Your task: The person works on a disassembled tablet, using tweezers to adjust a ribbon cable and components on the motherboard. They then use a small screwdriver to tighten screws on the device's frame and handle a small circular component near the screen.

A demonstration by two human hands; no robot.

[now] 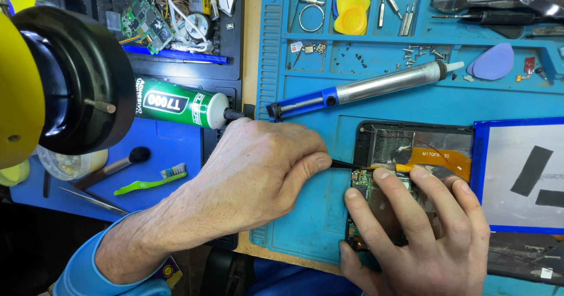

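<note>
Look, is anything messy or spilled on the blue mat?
Yes. Tiny screws lie loose and scattered on the mat near the metal pump, not in a tray. The left hand pokes a thin tool into the opened device.

Left hand (pixel 258 172) reaching in from the lower left, forearm slanting up out of a blue sleeve (pixel 88 272), wrist bent slightly, back of the hand turned up. Fingers curled tight, thumb and forefinger (pixel 305 164) pinched on a thin black tool (pixel 349 164), tip aimed at the left edge of the opened tablet (pixel 411 172). Right hand (pixel 417 231) coming up from the bottom edge, palm down, lying on the lower left part of the tablet. Fingers (pixel 390 193) spread and extended, pressing flat, fingertips just beside the tool's tip. Both hands close together, not touching.
</note>
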